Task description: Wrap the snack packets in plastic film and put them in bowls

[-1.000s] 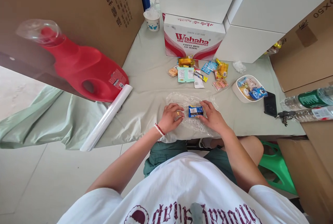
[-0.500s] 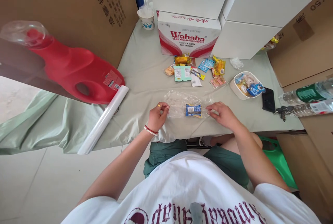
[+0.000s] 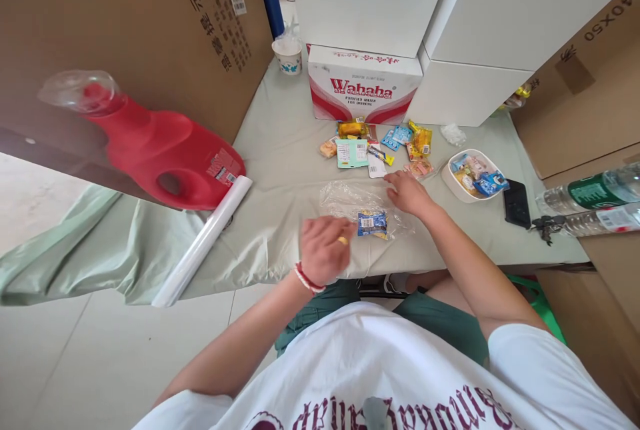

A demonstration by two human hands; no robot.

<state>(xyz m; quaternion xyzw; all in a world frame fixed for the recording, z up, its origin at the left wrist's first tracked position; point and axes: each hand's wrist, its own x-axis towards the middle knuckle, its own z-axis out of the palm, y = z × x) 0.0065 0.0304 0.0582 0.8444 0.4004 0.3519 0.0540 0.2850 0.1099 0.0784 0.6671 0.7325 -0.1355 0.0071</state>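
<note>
A: Where's the blue packet (image 3: pixel 372 223)?
B: On the clear plastic film (image 3: pixel 343 195), spread over the counter (image 3: pixel 275 170). The film's outline is hard to follow around it.
A: And the left hand (image 3: pixel 327 249)?
B: Just left of the packet, blurred, fingers curled. I can't tell whether they close on anything.
A: The right hand (image 3: pixel 407 193)?
B: Beyond the packet and to its right, at the film's far side, fingers bent and slightly apart. The palm is hidden; whether it pinches film, I can't tell.
A: Anything else obscured?
B: Beyond the packet, small snack wrappers (image 3: pixel 352 153) overlap, partly covering one another. Well to its right, two plastic bottles (image 3: pixel 593 191) are cut off.
</note>
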